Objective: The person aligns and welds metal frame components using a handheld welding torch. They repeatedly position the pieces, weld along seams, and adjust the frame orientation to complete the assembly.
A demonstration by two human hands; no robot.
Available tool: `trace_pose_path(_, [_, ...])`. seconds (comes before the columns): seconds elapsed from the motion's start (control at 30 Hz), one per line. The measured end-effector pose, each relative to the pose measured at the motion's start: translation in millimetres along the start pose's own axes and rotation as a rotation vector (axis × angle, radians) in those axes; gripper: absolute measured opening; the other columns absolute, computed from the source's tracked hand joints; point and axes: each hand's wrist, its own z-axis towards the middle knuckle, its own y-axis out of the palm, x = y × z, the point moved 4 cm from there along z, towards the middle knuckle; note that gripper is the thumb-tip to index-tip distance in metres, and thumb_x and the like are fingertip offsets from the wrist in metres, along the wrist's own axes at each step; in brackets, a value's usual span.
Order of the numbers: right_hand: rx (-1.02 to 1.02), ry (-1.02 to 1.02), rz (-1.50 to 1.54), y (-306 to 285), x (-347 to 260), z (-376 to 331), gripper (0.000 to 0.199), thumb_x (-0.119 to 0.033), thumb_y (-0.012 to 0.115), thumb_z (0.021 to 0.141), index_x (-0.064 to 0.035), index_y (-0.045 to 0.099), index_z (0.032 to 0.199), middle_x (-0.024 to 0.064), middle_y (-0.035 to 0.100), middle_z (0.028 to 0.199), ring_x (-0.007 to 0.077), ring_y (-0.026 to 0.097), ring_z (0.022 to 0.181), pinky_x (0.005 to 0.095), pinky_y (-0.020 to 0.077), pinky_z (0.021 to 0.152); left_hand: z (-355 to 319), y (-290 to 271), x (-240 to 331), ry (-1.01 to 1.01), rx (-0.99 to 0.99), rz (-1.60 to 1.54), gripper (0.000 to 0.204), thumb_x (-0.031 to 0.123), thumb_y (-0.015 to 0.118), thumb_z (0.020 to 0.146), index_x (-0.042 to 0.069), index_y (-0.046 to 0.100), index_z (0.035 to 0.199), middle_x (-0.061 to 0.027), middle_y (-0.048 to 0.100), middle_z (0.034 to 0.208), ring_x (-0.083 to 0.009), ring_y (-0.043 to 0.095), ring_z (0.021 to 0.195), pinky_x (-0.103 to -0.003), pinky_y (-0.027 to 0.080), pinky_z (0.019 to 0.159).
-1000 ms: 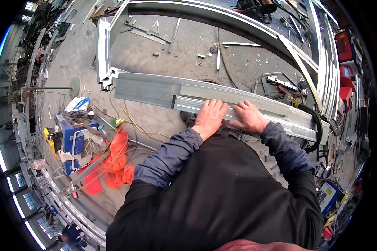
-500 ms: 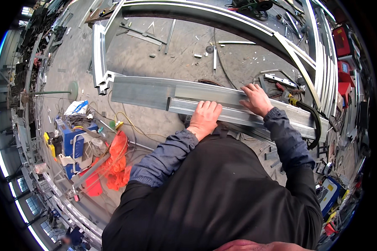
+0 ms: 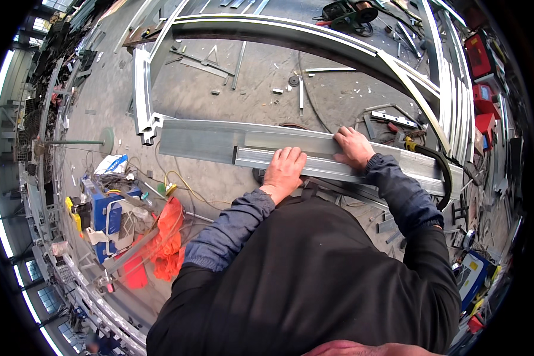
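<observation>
In front of me a wide silvery metal beam [image 3: 199, 141] lies crosswise. On it rests a shorter ridged metal profile [image 3: 323, 168], its cut end toward the left. My left hand [image 3: 285, 171] bends over this profile near its middle, fingers close together on top and thumb hidden. To the right, my right hand [image 3: 355, 148] is curled over the far side of the same profile, with its fingertips at the metal's back edge. A black curved clamp-like tool with a yellow part [image 3: 436, 157] sits around the beam's right end.
A large metal frame [image 3: 279, 26] stands beyond the beam, its corner post [image 3: 141, 89] beside the beam's left end. Blue machine [image 3: 107, 210], orange cloth [image 3: 169, 237] and cables lie at left. Red cases [image 3: 482, 98] stand at right; metal offcuts litter the floor.
The view has tilted slightly. My right hand has shifted a little left, and the shorter profile seems to have slid slightly left along the beam. My left hand keeps its hold.
</observation>
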Motion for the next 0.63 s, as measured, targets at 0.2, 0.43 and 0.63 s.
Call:
trace_pose_path(0.2, [0.017,0.016,0.080,-12.8,-2.7,-5.4,0.062,-0.031,0.088,0.081,-0.0022,0.065,0.130,0.0183,0.064,0.126,0.0397,0.066,0.122,0.0504,0.0579,0.102,-4.6,3.4,-1.4,0.009,0.033,-0.013,0.080,0.021,0.095,0.060,0.010,0.064,0.133,-0.0092,0.058,0.125,-0.0313,0.058,0.122,-0.047,0.047,0.110])
trace_pose_path(0.43, [-0.145,0.066,0.208,-17.2,7.3,2.2,0.070,-0.032,0.086,0.078,-0.0041,0.068,0.140,0.0215,0.066,0.129,0.0420,0.069,0.120,0.0488,0.0588,0.104,-5.1,6.8,-1.5,0.006,0.028,0.008,0.087,0.023,0.095,0.060,0.008,0.062,0.139,-0.0099,0.057,0.125,-0.0316,0.058,0.122,-0.047,0.047,0.110])
trace_pose_path(0.63, [-0.261,0.043,0.228,-20.7,5.5,-2.5,0.061,-0.025,0.084,0.081,-0.0077,0.070,0.138,0.0214,0.067,0.128,0.0394,0.070,0.120,0.0478,0.0585,0.103,-10.4,12.9,-4.9,0.025,-0.041,0.009,0.094,0.025,0.095,0.062,0.007,0.057,0.146,-0.0117,0.057,0.137,-0.0322,0.055,0.134,-0.049,0.043,0.117])
